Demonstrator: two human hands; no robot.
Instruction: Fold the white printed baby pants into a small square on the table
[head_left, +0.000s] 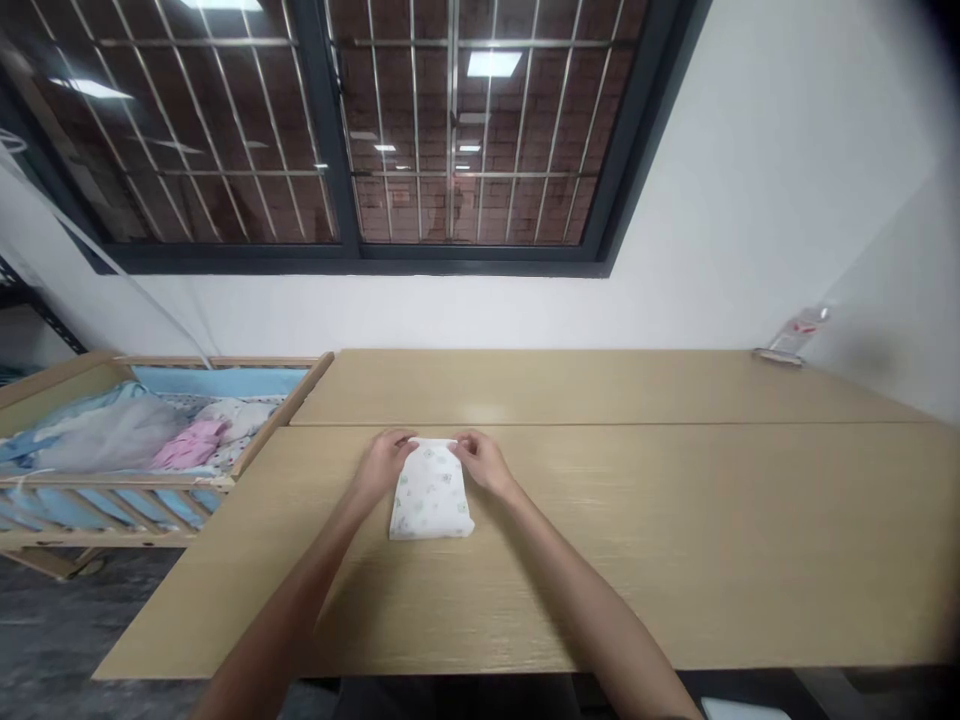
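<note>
A white cloth with a small pale print (433, 492), folded into a compact shape, lies on the light wooden table (637, 530). My left hand (387, 462) pinches its far left corner. At the far right corner, my right hand (480, 460) has its fingers closed on the same cloth. The near edge of the cloth rests flat on the table, and its near right corner sticks out a little.
A wooden crib (259, 440) with blue lining and a pink cloth (191, 444) stands left of the table. A clear bottle (804, 328) is at the back right corner. Beyond the table are a white wall and a barred window.
</note>
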